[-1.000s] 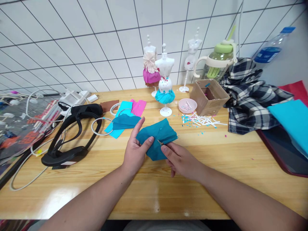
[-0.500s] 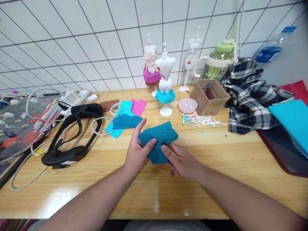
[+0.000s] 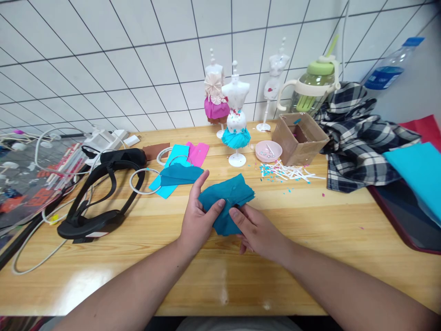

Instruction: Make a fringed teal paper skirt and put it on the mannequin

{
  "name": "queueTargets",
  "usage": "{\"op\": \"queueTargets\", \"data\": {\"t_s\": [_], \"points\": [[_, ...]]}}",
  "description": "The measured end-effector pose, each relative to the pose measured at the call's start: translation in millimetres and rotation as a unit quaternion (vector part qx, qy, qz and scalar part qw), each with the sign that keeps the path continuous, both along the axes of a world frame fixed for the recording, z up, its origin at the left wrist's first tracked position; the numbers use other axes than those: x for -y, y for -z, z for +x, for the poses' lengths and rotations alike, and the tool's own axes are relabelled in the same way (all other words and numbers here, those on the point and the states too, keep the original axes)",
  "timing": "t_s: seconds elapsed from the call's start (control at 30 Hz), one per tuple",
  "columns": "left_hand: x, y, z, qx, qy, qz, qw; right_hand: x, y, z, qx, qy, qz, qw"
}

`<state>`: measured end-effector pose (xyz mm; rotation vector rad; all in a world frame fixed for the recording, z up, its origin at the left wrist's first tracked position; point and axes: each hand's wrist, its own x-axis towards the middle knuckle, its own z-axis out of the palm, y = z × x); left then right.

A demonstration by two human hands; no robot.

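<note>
Comparing with a second ago: your left thumb has slid farther in over the teal cloth point(image 3: 225, 188), closer to your right thumb, and the thin pointed bit at your right fingertips, clear back then, is now mostly hidden. Cloth is up between both hands, above the desk point(image 3: 138, 276), near the middle. Your left hand point(image 3: 200, 216) clamps its left side, thumb on top, index raised. Your right hand point(image 3: 260, 230) is pinched closed at its lower right edge; can't tell what else is in that pinch.

Desk is pale wood, glossy, against a white tiled wall point(image 3: 138, 69). Left of you: black headset point(image 3: 103, 225), folded teal piece point(image 3: 181, 174) over a cyan strip point(image 3: 167, 191), pink piece point(image 3: 199, 154). Behind: white dress form point(image 3: 236, 96) in a cyan skirt, two more forms farther back. Right: pink bowl point(image 3: 268, 160), white paper scraps point(image 3: 285, 172), cardboard box point(image 3: 294, 154), lidded jug point(image 3: 320, 69), plaid cloth point(image 3: 365, 138), bottle point(image 3: 384, 78) near the side wall.
</note>
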<state>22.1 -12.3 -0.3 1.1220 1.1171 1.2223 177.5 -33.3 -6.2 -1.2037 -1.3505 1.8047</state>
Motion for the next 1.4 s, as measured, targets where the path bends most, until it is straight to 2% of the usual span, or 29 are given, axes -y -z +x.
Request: {"op": "queueTargets", "data": {"t_s": [0.4, 0.6, 0.77, 0.9, 1.4], "points": [[-2.5, 5.1, -3.5, 0.020, 0.007, -0.006, 1.000, -4.2, 2.1, 0.8, 0.045, 0.008, 0.049, 0.998], [-3.1, 3.4, -2.1, 0.044, 0.005, -0.018, 0.999, -1.6, 2.5, 1.4, 0.038, -0.010, 0.017, 0.999], [-3.5, 3.8, -3.6, 0.004, -0.004, -0.005, 1.000, 0.6, 0.1, 1.7, 0.029, -0.011, -0.016, 0.999], [-2.6, 4.7, -5.2, -0.040, 0.006, -0.002, 0.999, -0.2, -0.9, 2.2, 0.027, -0.007, -0.007, 1.000], [-1.6, 4.6, -2.4, -0.007, 0.021, -0.012, 1.000, -1.8, 2.3, 1.7, 0.030, 0.016, 0.024, 0.999]]}}
